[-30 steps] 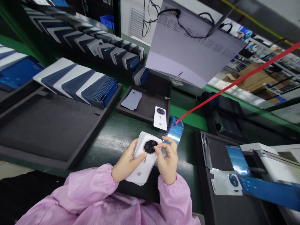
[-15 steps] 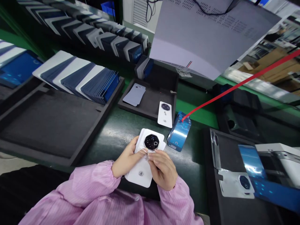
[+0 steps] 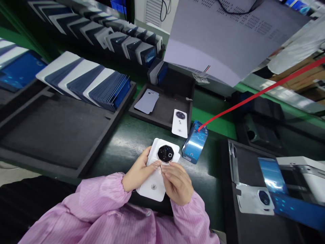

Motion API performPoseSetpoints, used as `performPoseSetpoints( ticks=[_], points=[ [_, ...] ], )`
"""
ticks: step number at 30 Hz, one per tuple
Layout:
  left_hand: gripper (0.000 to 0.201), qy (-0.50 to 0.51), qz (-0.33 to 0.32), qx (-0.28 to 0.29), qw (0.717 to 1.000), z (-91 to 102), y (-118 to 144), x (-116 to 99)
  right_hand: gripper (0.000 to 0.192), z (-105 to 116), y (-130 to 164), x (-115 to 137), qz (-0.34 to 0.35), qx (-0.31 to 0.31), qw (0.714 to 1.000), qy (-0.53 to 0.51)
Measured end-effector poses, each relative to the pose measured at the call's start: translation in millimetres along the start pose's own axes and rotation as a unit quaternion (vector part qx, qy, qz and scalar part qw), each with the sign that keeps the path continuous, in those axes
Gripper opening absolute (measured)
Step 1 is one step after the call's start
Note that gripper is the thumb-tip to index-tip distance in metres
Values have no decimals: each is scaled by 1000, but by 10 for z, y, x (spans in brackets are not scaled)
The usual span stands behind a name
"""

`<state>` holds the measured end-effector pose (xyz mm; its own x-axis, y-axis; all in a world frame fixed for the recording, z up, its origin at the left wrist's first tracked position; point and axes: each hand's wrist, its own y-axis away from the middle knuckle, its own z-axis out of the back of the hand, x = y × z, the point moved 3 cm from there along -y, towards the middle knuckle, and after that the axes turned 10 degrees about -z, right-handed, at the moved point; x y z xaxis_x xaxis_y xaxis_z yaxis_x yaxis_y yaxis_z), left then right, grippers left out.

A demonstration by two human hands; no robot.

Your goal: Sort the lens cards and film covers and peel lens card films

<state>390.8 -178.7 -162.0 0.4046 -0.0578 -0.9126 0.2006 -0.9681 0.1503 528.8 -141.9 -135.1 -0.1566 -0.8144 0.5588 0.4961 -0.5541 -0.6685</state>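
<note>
My left hand (image 3: 139, 173) grips white phone back covers (image 3: 153, 187) by their left edge, its thumb lying across the top one. More than one layer shows at the edges. A black round camera plate (image 3: 165, 154) with several holes sits near the upper end of the top cover. Just below that plate, the fingertips of my right hand (image 3: 179, 183) are pinched together and meet my left thumb. Whatever lies between them is too small and partly hidden to name. Another white phone cover (image 3: 179, 124) leans on the tray edge beyond my hands.
A black tray (image 3: 169, 105) holds grey covers (image 3: 146, 101). Blue-filmed panels (image 3: 195, 145) lie to its right, below a red strap (image 3: 261, 91). Stacked covers (image 3: 83, 79) stand at a large tray (image 3: 50, 128) on the left. A right-hand tray (image 3: 274, 227) holds another white cover (image 3: 248, 200).
Both hands stay at the same spot on the white cover. The clear glint by my fingertips looks smaller now. The whole view has shifted slightly.
</note>
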Motion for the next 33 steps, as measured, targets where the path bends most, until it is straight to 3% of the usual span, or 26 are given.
performPoseSetpoints(
  ticks=[9,33],
  points=[
    [48,54,56,-11,997,-7,-2,50,32,-5,-21,3,-18,-5,1000,11],
    [41,26,45,-10,999,32,-25,81,29,-15,-33,-6,-4,28,999,17]
  ],
)
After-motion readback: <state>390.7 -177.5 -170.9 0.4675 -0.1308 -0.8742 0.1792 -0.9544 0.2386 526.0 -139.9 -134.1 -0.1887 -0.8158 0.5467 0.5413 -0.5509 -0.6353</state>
